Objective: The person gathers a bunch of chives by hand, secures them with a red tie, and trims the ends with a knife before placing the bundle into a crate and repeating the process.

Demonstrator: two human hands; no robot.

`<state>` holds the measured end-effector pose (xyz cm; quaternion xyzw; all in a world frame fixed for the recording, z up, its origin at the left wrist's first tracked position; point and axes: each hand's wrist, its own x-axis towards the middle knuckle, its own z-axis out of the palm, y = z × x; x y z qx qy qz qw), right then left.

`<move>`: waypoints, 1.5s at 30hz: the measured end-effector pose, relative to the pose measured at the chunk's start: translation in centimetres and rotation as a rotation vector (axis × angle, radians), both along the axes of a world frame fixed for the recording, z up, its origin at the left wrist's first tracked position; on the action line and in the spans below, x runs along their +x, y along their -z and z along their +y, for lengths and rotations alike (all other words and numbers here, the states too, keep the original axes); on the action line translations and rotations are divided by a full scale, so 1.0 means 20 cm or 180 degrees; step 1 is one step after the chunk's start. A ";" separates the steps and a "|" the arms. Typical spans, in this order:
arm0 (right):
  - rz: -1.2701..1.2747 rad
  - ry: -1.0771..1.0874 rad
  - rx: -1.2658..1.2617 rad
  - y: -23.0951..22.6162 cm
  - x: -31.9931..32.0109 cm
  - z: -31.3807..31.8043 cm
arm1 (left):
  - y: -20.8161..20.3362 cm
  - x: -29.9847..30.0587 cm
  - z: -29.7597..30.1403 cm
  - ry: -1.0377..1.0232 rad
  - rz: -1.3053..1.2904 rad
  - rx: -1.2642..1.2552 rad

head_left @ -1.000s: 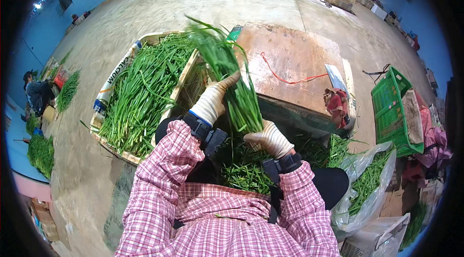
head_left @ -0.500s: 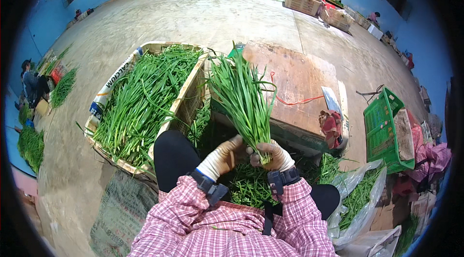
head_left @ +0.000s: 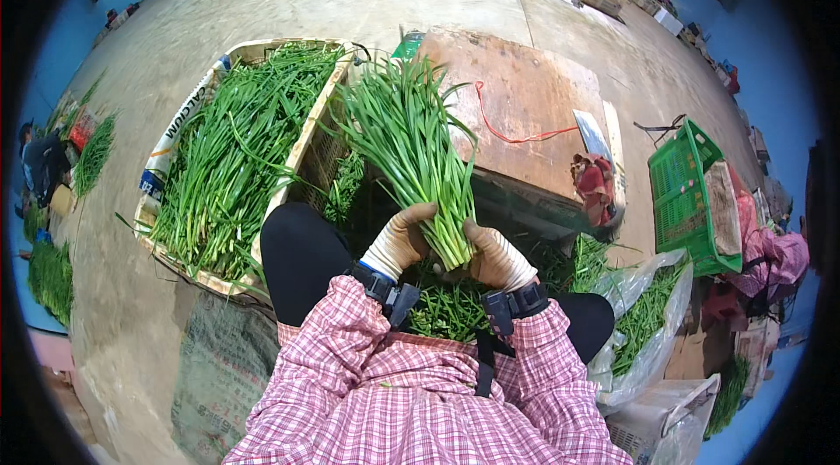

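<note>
A bunch of green garlic chives (head_left: pixel 411 141) stands between my two gloved hands, its pale stem ends down and its leaves fanning up and to the left. My left hand (head_left: pixel 402 239) is closed round the stems from the left side. On the other side my right hand (head_left: pixel 495 257) grips the same stems near their cut ends, thumb against the front. Loose chives and trimmings (head_left: pixel 446 312) lie below, between my knees. To the left, a cream plastic crate (head_left: pixel 306 124) is heaped with more chives (head_left: pixel 236 159).
A wooden board (head_left: pixel 516 97) with a red string and a flat metal blade (head_left: pixel 592 134) lies ahead right. Beyond it stands a green crate (head_left: pixel 682 198). A clear plastic bag (head_left: pixel 612 360) of greens sits right; a woven sack (head_left: pixel 223 386) lies left. Other people work farther off.
My left hand has come up onto the stems, and the bunch looks wider and leans more to the left. The whole scene sits higher in view as my head tilts down.
</note>
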<state>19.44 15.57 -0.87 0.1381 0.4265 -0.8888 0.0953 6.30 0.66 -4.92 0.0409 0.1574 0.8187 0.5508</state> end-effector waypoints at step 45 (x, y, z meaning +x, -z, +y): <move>0.0664 0.1776 0.5899 -0.17 0.00 -0.05 | -0.01 0.06 -0.02 -0.0019 -0.0021 0.0060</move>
